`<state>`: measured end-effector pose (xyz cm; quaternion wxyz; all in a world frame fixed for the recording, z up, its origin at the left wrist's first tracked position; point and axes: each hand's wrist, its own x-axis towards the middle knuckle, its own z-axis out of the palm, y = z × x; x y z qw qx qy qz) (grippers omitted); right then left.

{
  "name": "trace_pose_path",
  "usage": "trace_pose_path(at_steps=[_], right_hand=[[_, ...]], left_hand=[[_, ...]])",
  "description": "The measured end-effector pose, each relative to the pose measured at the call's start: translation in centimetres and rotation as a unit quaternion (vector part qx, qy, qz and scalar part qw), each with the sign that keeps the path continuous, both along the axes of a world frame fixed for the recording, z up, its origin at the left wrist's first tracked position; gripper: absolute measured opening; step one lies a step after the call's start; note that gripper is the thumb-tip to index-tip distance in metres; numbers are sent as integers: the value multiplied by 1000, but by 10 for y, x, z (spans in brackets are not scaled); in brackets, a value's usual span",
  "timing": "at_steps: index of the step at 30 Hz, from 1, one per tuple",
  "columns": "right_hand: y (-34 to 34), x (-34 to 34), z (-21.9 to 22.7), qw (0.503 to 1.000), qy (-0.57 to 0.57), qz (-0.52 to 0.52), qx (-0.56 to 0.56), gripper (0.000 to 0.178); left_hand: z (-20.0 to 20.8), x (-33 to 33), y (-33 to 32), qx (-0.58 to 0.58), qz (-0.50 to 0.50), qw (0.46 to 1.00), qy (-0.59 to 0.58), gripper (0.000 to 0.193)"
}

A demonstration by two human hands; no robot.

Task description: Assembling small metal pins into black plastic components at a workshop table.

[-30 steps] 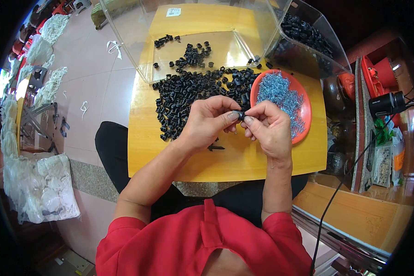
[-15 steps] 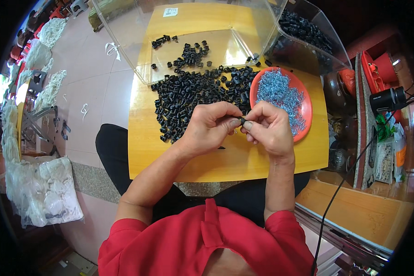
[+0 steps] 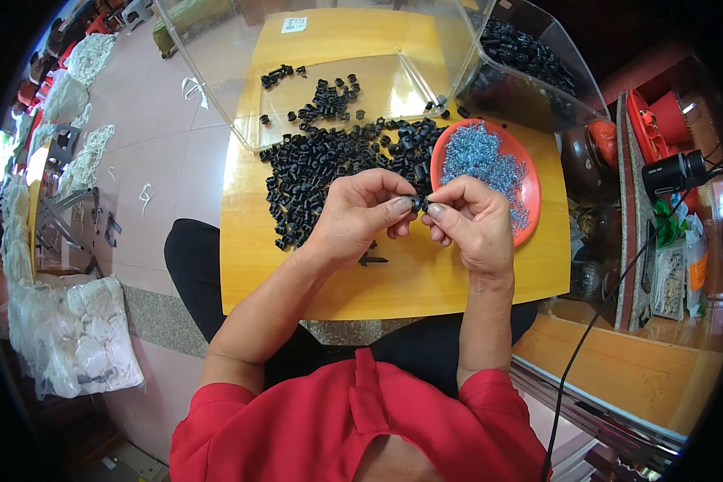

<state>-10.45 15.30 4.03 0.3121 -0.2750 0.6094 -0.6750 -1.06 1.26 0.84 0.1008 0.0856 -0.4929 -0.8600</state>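
Over the near half of the counter point(image 3: 297, 293), hands: left hand point(image 3: 353, 217) and right hand point(image 3: 478, 229) meet, thumbs and fingers pinching a black piece point(image 3: 416, 202) between them.
Slip risk: with only fingertips on so small a piece, uneven pressure could send it springing onto the counter.
Black piece: dark, compact, rounded, lightly glossy; fingers cover much of it, so one part or two cannot be told.
Red plate point(image 3: 536, 197): just beyond the right hand, heaped with blue-grey bits point(image 3: 482, 161); a bumped rim could scatter them.
Black pile point(image 3: 317, 181): spread beyond the left hand, small dark parts lying loose.
Clear bin point(image 3: 582, 112): far right, holding more black parts.
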Motion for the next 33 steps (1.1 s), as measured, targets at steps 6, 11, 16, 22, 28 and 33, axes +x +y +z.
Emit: trace_pose_path(at_steps=[6,11,16,22,28,33], right_hand=[[-2,2,3,1000,8,9,15,4],[-4,3,2,1000,6,14,25,4],[-3,3,2,999,20,34,32,5],[-4,4,-3,993,62,33,90,6],[-2,3,6,996,5,47,74,6],[3,-9,-7,994,-49,97,-25,13]], left_hand=[[2,0,1,5,4,1000,-8,12],[3,1,1,-78,24,997,-2,9],[10,4,4,-237,51,970,13,6],[11,3,-1,-432,72,897,66,7],[13,5,5,-294,53,954,18,6],[11,4,6,-176,41,983,28,6]])
